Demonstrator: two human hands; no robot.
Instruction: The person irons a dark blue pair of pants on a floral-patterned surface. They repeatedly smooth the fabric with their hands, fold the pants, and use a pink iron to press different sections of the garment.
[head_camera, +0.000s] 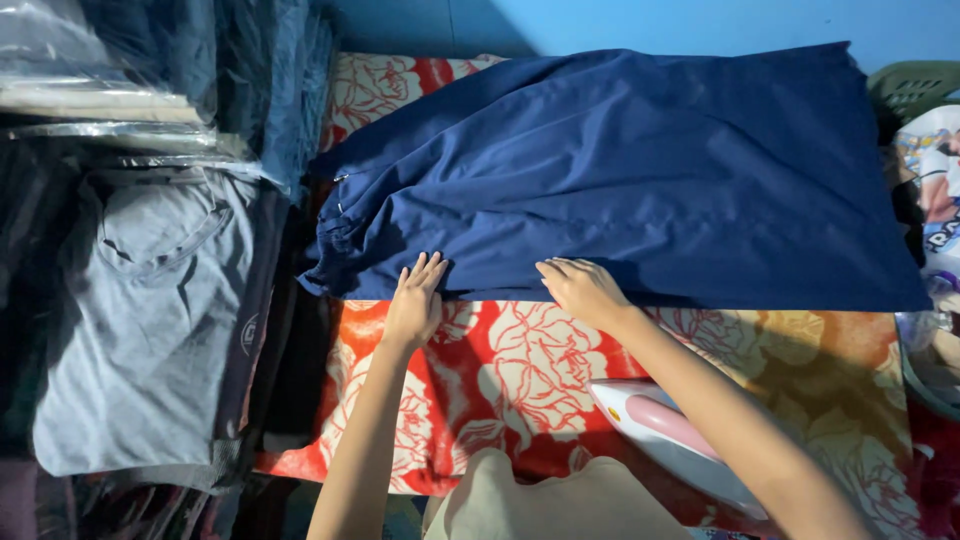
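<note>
Navy-blue garment (640, 170) lies spread across a red blanket with cream flower outlines (520, 370), its gathered, wrinkled end toward the left and its flatter part reaching right. Both hands rest on its near edge. The left hand (415, 300) lies flat with fingers spread and straight, its fingertips on the cloth just at the hem. The right hand (580, 288) sits just beside it to the right, palm down, fingers bent and pressing on the fabric; neither hand pinches anything. Under the right forearm, on the blanket, lies a white and pink iron (665, 435). To the left of the blanket stands a stack of folded clothes in clear plastic bags (140, 300), a grey shirt uppermost. A green plastic basket (915, 85) shows at the upper right corner, against a blue wall (650, 22).
</note>
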